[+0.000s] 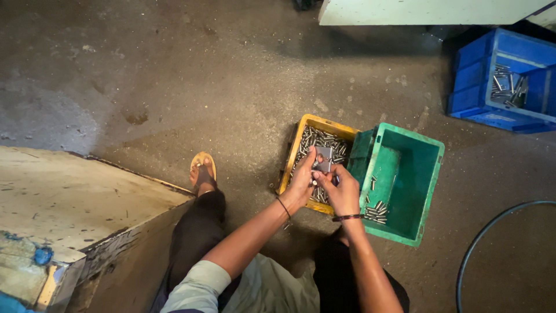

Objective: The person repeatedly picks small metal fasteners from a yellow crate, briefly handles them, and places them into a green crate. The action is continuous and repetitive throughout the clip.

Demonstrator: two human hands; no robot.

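gripping a small grey, seemingly metal block (324,157) between both hands (324,182).

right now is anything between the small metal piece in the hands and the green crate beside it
Nothing visible. Both hands, left hand and right hand, hold the small metal piece over the yellow crate; the green crate sits directly beside it, its near rim touching, its top open.

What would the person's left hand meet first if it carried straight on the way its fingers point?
Probably the small grey metal piece at the left hand's fingertips, then the pins in the yellow crate beneath; depth is hard to judge.
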